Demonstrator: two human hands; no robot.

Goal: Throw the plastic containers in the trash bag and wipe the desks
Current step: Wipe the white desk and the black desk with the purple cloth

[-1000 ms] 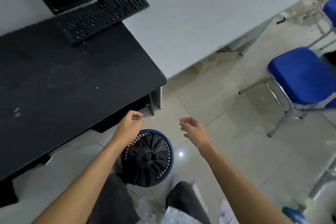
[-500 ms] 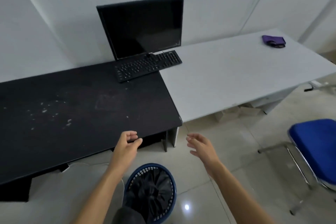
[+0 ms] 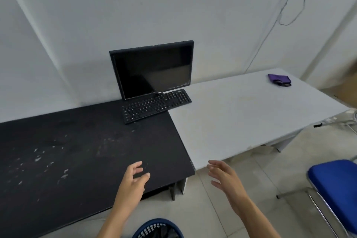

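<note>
Head camera: my left hand [image 3: 133, 181] hovers over the front right corner of the black desk [image 3: 87, 141], my right hand [image 3: 226, 181] just off the white desk [image 3: 241, 118] front edge, both loosely spread and empty. I see no containers. A purple cloth [image 3: 279, 80] lies near the white desk's far right corner, likely for wiping.

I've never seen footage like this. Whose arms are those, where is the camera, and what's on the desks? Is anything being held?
There is no machine here. A person wears a camera on the head, looking forward and down, so you see their own left hand and right hand. Both are empty, with the fingers relaxed. The black desk has pale specks on it. A monitor and keyboard straddle its seam with the white desk, which holds a small purple item, perhaps a cloth. A blue basket sits at the bottom edge and a blue chair on the right.
</note>
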